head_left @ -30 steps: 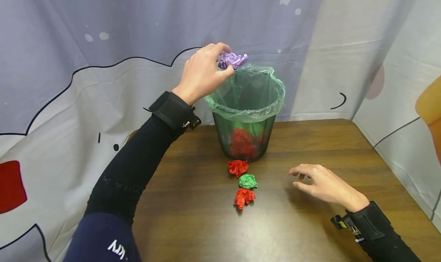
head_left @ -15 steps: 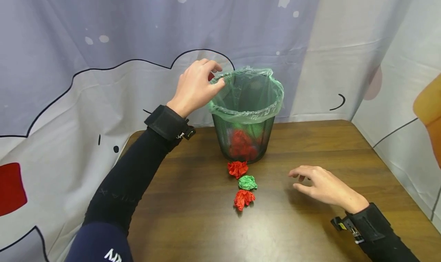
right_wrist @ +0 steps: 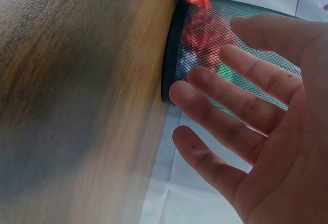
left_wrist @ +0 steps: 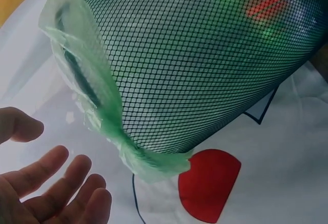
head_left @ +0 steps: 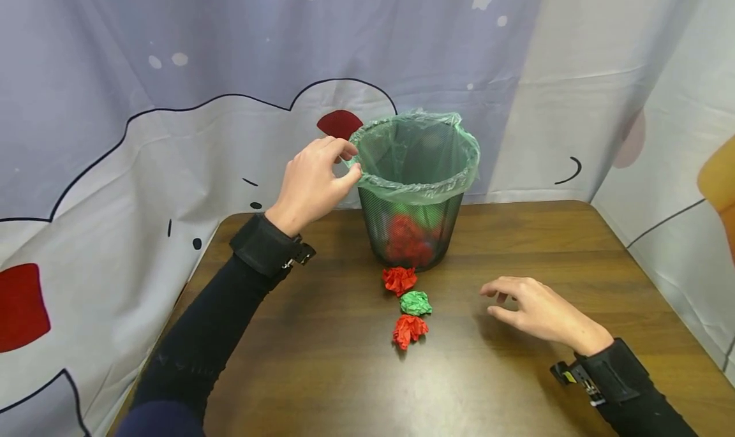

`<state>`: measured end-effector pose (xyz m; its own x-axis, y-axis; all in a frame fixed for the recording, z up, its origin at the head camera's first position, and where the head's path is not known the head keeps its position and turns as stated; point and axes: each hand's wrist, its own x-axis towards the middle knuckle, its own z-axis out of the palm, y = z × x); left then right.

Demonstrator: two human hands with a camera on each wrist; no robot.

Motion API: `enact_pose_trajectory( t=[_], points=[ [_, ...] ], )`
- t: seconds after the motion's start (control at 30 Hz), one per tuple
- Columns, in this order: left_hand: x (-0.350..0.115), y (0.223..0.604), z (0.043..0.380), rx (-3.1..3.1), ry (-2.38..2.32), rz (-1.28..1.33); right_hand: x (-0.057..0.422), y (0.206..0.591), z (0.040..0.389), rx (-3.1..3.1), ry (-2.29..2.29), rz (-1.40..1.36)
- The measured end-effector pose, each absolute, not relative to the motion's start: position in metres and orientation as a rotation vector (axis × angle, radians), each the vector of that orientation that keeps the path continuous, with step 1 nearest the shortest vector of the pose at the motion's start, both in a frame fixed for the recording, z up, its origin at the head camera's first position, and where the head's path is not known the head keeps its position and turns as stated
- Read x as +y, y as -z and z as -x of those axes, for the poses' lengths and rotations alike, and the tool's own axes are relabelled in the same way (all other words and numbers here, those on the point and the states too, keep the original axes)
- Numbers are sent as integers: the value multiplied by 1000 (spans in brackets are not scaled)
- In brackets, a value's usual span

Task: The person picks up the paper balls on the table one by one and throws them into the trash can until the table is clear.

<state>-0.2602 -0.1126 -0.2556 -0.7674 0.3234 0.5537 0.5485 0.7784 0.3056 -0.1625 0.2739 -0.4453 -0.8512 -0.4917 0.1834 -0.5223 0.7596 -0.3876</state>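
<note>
A black mesh wastebasket (head_left: 373,223) lined with a green plastic bag (head_left: 422,193) stands at the back of the table. Through the mesh show red, green and bluish crumpled papers. My left hand (head_left: 314,180) hovers left of the bag's rim, its fingers loosely bent around nothing; the left wrist view has the fingertips apart from the bag (left_wrist: 97,96). In front of the basket lie a red paper ball (head_left: 399,280), a green paper ball (head_left: 416,303) and a nearer red paper ball (head_left: 409,332) in a row. Right of them, my right hand (head_left: 540,312) stays low over the table, fingers relaxed, holding nothing.
The brown wooden table (head_left: 321,360) reaches back to a patterned curtain (head_left: 189,162) close behind the basket. Another stretch of fabric (head_left: 672,188) hangs along the right side. Both wrists wear black straps with small cameras.
A purple paper ball left the left hand over the basket and is gone from the fingers. That hand has since moved down and left. The right hand has stayed put.
</note>
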Motion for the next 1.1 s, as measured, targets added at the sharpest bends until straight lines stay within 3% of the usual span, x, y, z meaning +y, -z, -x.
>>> enact_pose_trajectory(
  t=[1.1],
  points=[
    [-145, 355, 226, -2571, 724, 588, 254, 451, 168, -2909, -668, -923]
  ],
)
